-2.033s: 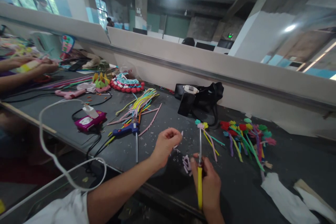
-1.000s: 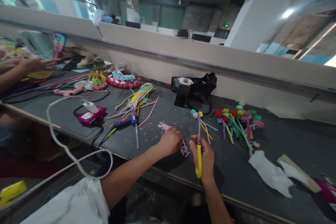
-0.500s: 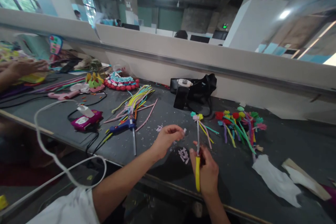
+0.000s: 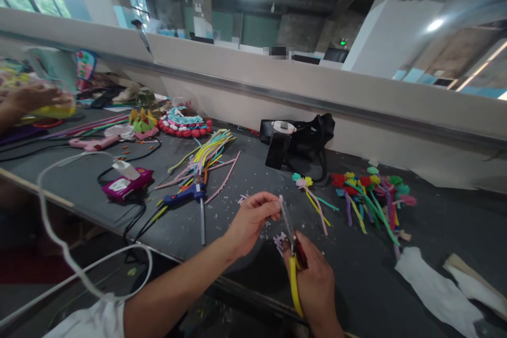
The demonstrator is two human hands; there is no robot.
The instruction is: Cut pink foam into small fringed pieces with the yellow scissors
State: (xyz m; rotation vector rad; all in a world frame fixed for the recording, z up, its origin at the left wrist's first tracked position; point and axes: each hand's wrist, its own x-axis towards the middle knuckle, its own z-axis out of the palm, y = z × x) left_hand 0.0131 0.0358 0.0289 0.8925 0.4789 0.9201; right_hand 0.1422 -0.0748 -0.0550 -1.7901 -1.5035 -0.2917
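My left hand (image 4: pixel 252 222) pinches a small pale-lilac fuzzy piece (image 4: pixel 281 198) between thumb and fingertips. In my right hand (image 4: pixel 317 277) are scissors with a yellow handle (image 4: pixel 293 282), their blades pointing up and away, close beside the lilac piece. Whether the blades touch it, I cannot tell. Under my hands lies a little heap of cut lilac pieces (image 4: pixel 279 243), with fine scraps scattered around. Just beyond the scissors rest a few small fuzzy-stemmed flowers (image 4: pixel 304 181) in teal, pink and yellow.
A blue glue gun (image 4: pixel 185 194) lies left, near a bundle of coloured fuzzy stems (image 4: pixel 209 153). Beside it are a magenta power block (image 4: pixel 129 184) and a looping white cable (image 4: pixel 53 232). More fuzzy flowers (image 4: pixel 372 190) and white paper (image 4: pixel 435 285) lie right. Another person's hand (image 4: pixel 34 96) works far left.
The scissors have tilted left and come up to my left hand's fingertips; before, the blades stood apart from them. The view has shifted slightly.
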